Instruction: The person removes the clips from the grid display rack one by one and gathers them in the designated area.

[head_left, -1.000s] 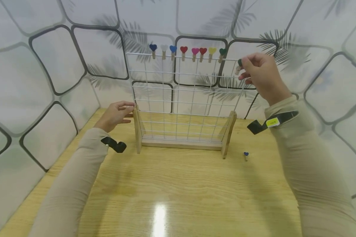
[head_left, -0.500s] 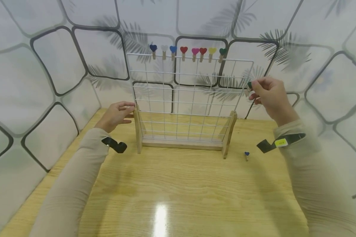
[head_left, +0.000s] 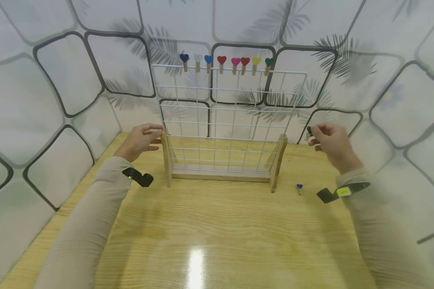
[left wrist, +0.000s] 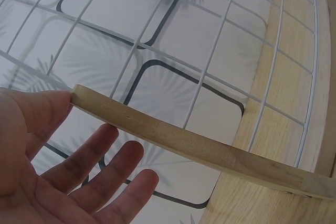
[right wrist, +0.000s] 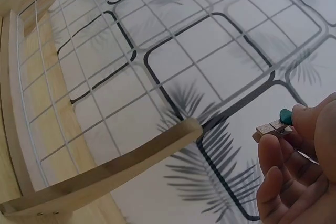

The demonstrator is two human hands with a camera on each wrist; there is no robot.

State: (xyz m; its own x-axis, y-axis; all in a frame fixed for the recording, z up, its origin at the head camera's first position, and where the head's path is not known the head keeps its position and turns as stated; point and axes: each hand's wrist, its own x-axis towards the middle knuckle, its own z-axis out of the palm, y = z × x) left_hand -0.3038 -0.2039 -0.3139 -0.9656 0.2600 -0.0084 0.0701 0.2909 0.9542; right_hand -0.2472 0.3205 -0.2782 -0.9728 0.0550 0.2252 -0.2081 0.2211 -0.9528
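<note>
My right hand (head_left: 334, 144) pinches a small wooden clothespin (right wrist: 270, 128) topped with a green heart, to the right of a white wire grid rack (head_left: 224, 125). My left hand (head_left: 139, 140) touches the top of the rack's left wooden upright (left wrist: 173, 135) with its fingertips; the other fingers are loosely extended beside it. Several heart clothespins in different colours stand along the rack's top wire, from a dark blue clothespin (head_left: 184, 62) at the left to a green clothespin (head_left: 268, 66) at the right. Another clothespin (head_left: 299, 189) with a blue heart lies on the table below my right hand.
The rack stands on a wooden base (head_left: 220, 174) near the back of the wood-grain table (head_left: 217, 216). Its right upright (head_left: 279, 162) is between the grid and the loose blue clothespin. Patterned cloth walls (head_left: 58, 76) close in the back and sides.
My right hand has moved down and slightly right, away from the rack's top right corner, carrying the green clothespin. My left hand stays at the left upright.
</note>
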